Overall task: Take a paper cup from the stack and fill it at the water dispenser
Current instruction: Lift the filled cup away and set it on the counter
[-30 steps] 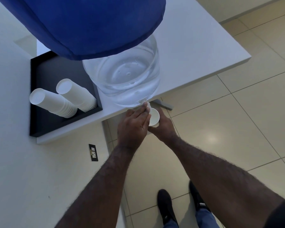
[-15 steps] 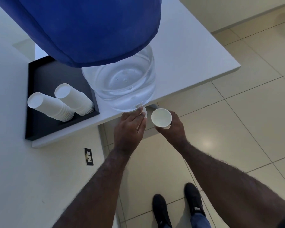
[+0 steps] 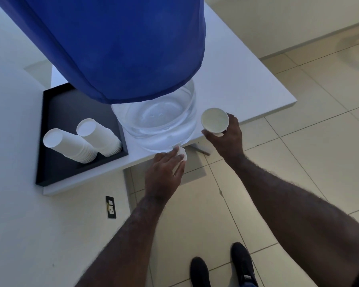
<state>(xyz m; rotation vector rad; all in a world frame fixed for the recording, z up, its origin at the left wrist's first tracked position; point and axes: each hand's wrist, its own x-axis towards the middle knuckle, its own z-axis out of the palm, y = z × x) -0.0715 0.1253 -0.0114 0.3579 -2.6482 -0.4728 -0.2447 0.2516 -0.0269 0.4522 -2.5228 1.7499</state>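
The paper cup (image 3: 215, 120) is held upright in the right hand (image 3: 226, 135), off to the right of the water bottle (image 3: 155, 125) and above the edge of the bench (image 3: 257, 83). The small white tap (image 3: 182, 153) is pinched by the left hand (image 3: 164, 172). If the tap is opened now, water could be spilled on the floor (image 3: 298, 162), because the cup is not under it. Lots of open room is seen on the right. The cup stacks (image 3: 81, 141) are kept well apart on the black tray (image 3: 58, 104).

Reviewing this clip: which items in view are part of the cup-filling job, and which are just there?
Job:
paper cup in right hand
dispenser tap under left hand
water bottle
cup stacks

Just there:
black tray
wall socket
blue cover
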